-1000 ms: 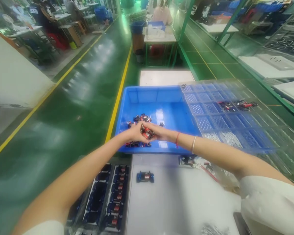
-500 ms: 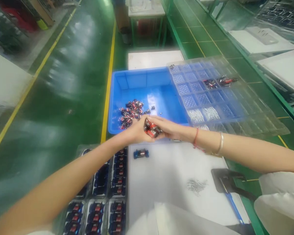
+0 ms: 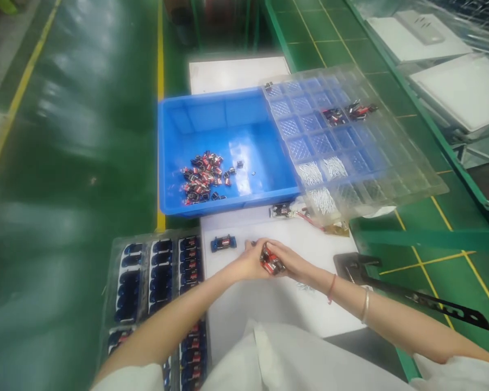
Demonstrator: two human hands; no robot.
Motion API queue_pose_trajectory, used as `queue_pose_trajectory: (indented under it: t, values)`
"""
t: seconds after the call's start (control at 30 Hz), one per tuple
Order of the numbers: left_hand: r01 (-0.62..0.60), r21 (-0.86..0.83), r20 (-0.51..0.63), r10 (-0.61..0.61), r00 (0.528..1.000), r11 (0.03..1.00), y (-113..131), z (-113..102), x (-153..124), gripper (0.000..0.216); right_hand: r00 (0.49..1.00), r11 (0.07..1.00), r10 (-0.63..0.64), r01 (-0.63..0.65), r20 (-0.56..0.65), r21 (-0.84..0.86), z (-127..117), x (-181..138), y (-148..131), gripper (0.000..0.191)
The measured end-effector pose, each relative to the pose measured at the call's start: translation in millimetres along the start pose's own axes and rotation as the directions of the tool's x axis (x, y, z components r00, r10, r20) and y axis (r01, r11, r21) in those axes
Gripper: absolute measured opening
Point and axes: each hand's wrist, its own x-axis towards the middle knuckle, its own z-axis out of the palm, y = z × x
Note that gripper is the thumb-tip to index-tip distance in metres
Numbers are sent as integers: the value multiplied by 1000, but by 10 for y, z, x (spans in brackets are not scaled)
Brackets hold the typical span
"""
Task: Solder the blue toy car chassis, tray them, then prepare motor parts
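Note:
Cupped together above the white tabletop (image 3: pixel 244 304), my left hand (image 3: pixel 250 263) and my right hand (image 3: pixel 291 259) close around a heap of small red-and-black parts (image 3: pixel 272 262). The parts show between thumbs and fingers; their exact kind is too small to make out. Just left of my hands lies one blue assembly (image 3: pixel 223 243) with a dark and red middle. More red-and-black parts (image 3: pixel 204 176) are piled in the blue bin (image 3: pixel 228 205) beyond. Thin silver pins (image 3: pixel 305 286) lie partly hidden behind my right forearm.
At the left, a clear tray (image 3: pixel 145 255) holds rows of blue assemblies. A transparent compartment tray (image 3: pixel 415 184) rests over the bin's right side, with white pins (image 3: pixel 324 201) and red-black pieces (image 3: pixel 361 111). A black bracket (image 3: pixel 432 304) juts out at the right edge.
Both hands, still cupped around the parts, have drawn back from the bin's near edge to over the white tabletop. The camera view has shifted too.

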Motion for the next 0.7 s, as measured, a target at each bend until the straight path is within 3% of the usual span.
queue_pose_trajectory:
  t: [0.17,0.3,0.5,0.7]
  values:
    - [41,-67,11,-40,999,997,-88,503,368,103,998,999,30,-31,-59,-29,-391,88,270,52]
    - [52,-85,-13,-53,999,995,-53,760,496,99,994,997,19,-28,-105,-77,-590,145,362,47]
    - [89,-85,-102,-98,990,992,4,950,516,103,982,981,-7,-30,-189,-194,-731,174,388,45]
    - [84,-54,-154,-91,984,995,81,1058,448,91,952,949,-19,-79,-305,-305,-839,205,459,48]
